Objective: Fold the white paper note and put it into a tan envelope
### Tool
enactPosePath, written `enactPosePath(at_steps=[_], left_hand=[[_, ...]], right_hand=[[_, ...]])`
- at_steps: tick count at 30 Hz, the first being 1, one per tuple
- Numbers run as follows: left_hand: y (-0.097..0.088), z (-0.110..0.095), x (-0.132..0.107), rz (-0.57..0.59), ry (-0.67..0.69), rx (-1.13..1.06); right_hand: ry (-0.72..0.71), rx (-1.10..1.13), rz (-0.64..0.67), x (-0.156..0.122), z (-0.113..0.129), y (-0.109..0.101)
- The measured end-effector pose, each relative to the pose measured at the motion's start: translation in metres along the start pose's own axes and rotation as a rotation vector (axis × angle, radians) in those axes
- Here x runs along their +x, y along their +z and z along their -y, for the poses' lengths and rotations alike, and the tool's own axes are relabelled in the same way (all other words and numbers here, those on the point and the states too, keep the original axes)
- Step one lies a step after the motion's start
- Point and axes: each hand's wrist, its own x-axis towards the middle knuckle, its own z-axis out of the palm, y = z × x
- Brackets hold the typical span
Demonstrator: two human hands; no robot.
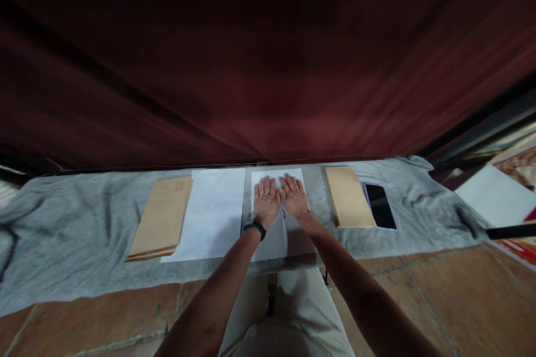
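My left hand and my right hand lie flat side by side, fingers stretched out, pressing on a white sheet of paper in the middle of a grey cloth. A black band sits on my left wrist. Neither hand holds anything. To the left lies a stack of white paper, and beside that a pile of brown envelopes. Right of my hands rests another pile of brown envelopes.
A black phone lies face up right of the brown pile. A dark red curtain hangs behind the cloth. Terracotta floor tiles lie in front. A white sheet sits at the far right.
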Motion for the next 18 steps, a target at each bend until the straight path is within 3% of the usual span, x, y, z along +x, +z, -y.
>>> enactPosePath(at_steps=[10,18], left_hand=[[0.004,0.017,-0.004,-0.052,-0.04,-0.007],[-0.011,0.023,-0.009,-0.045,0.001,0.018]], right_hand=[[0.041,-0.035,-0.049,-0.005,-0.024,0.002],[0.093,-0.057,-0.036,-0.014,-0.039,-0.019]])
